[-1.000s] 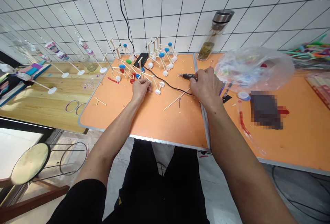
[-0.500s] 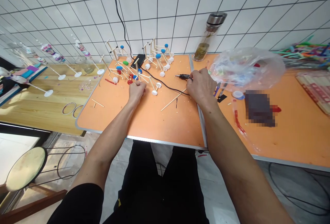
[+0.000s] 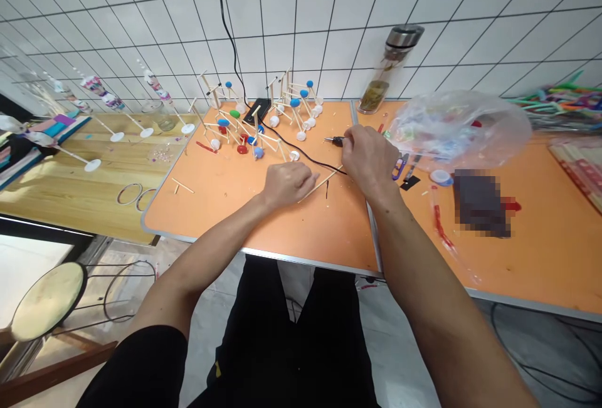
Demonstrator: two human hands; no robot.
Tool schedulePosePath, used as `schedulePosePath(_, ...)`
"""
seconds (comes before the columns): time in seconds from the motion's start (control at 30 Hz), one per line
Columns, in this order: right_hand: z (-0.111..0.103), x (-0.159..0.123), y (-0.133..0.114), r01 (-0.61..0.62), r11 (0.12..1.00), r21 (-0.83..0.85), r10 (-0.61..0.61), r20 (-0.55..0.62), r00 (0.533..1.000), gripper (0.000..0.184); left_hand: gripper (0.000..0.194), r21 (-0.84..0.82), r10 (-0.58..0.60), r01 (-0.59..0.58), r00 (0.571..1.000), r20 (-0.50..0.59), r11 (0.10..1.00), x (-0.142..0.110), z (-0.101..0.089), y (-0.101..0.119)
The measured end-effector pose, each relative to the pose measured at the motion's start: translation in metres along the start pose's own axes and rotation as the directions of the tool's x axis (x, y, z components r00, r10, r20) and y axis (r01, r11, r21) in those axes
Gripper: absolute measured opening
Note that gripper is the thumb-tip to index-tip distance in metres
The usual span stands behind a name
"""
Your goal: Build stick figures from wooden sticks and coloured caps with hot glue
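My right hand is closed around a black pen-shaped tool whose thin metal tip points left; its exact kind is unclear. A black cord runs to this hand. My left hand rests low over the orange table with fingers curled, by a thin wooden stick. Whatever its fingers may hold is hidden. Just behind it stands a stick model with white, blue and red bottle-cap-like discs, partly covered by the hand. A second stick model stands farther back.
A lidded glass bottle stands by the tiled wall. To the right lie a clear plastic bag, a white cap, purple-handled scissors and a red-filled tube. Decorated sticks on round bases stand at left.
My left hand has moved right and toward me, away from the front stick model to beside the loose stick. My right hand keeps the black tool in nearly the same place. The view shifted slightly.
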State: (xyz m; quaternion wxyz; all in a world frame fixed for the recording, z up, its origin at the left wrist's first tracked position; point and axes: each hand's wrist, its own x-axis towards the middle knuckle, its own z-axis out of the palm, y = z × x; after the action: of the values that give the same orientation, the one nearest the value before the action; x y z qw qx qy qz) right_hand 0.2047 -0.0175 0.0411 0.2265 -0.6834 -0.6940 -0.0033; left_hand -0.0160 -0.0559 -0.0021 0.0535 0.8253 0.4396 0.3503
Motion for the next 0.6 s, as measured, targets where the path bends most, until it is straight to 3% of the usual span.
schedulePosePath(0.07,-0.002,-0.001,-0.003,0.010,1.000,0.004,-0.010,0.000,1.000,0.044,0.054,0.039,0.175,-0.177,0.983,0.051,0.983,-0.002,0.007,0.009)
schedulePosePath(0.17,-0.009,-0.001,-0.005,0.002,1.000,0.024,-0.001,-0.017,1.000,0.044,0.053,0.115,0.447,-0.446,0.894,0.025,0.887,-0.005,0.022,0.021)
schedulePosePath(0.23,-0.018,0.001,-0.002,-0.030,0.999,0.036,0.031,-0.033,0.999,0.043,0.053,0.150,0.541,-0.538,0.841,0.021,0.830,-0.008,0.033,0.028)
schedulePosePath(0.33,-0.037,0.005,0.010,-0.098,0.995,0.036,0.101,-0.103,0.990,0.040,0.053,0.163,0.585,-0.579,0.811,0.011,0.799,-0.013,0.047,0.032)
schedulePosePath(0.5,-0.075,0.011,0.036,-0.245,0.970,0.002,0.242,-0.158,0.957,0.036,0.055,0.156,0.576,-0.564,0.816,-0.051,0.811,-0.018,0.052,0.025)
schedulePosePath(0.6,-0.091,0.022,0.051,-0.253,0.967,0.010,0.251,-0.189,0.949,0.035,0.054,0.126,0.575,-0.564,0.813,-0.086,0.816,-0.019,0.052,0.020)
